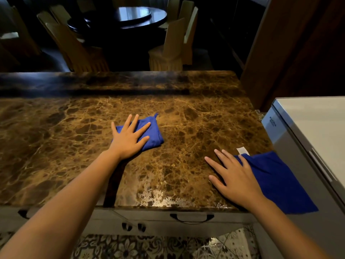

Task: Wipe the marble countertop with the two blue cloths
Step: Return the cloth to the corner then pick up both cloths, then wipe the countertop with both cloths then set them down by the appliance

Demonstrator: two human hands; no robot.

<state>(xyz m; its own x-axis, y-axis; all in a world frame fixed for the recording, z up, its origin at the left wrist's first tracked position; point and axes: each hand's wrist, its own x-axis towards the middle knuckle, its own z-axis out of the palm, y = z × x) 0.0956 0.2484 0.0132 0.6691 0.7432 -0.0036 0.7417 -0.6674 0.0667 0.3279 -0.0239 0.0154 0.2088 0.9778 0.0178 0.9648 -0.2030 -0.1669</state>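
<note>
I log 2 hands down on the brown veined marble countertop, each working a separate blue cloth.

Left hand: flat, palm down, all fingers spread and straight, not gripping. It presses on the folded blue cloth, which sticks out from under the fingers toward the right hand's side. The fold is compact; its long axis runs from near-left to far-right, roughly in line with the fingers. A small pointed corner or loop at its far end points away from me.

Right hand: also flat and open, fingers splayed and pointing away and toward the left hand. Only the outer edge of the hand and the little finger overlap the second blue cloth; the other fingers rest on bare marble. This cloth lies opened out wider, outboard of the right hand. Its long axis runs from far-left to near-right, and its near corner hangs over the counter's front edge. A white tag sits at its far corner, just beyond the fingertips.

The 2 cloths are well apart, with bare marble between the hands. Pale glossy patches show on the counter's near edge, between the forearms.

A white appliance stands just outboard of the right-hand cloth. Below the counter edge, near the right wrist, I see a drawer handle.
</note>
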